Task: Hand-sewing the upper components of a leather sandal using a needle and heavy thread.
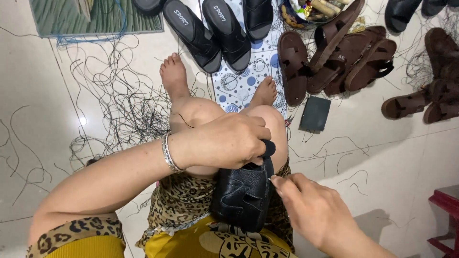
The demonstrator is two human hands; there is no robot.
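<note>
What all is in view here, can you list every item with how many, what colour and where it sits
Leather sandal: one, black, on the lap, gripped at its top.
Slide sandals: four partly visible, black, top centre on the floor.
Brown sandals: a pile of several, top right, with more at the right edge.
Dotted sheet: one, white and blue, under the feet.
Loose threads: many, dark, scattered over the pale floor.
Dark flat piece: one, near the brown pile.
Red stool: one, lower right corner.
Bracelet: one, silver, left wrist.
Left hand: grips the sandal.
Right hand: pinches at the sandal's edge.
</note>
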